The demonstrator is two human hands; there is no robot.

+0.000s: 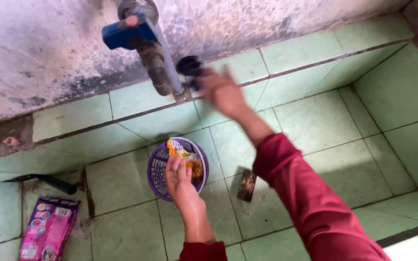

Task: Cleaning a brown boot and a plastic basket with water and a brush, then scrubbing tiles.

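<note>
Green tiled floor (315,121), stained wall behind. Left hand (180,181) lies flat in purple basket (158,171), fingers (176,164) open, tips touching the orange wrapper (187,155) inside. Right hand (223,92), blurred, at the black knob (188,65) beside the pipe (163,53); grip: can't tell. Pink packet (49,229) well apart, lower left.

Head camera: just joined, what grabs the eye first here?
The purple basket stands out at centre on the green tiled floor, with the left hand pressing a bright orange wrapper inside it. Above it, the right hand, blurred, reaches to a dark knob on the stained wall beside a pipe with a blue tap handle. A pink printed packet lies at lower left.
</note>
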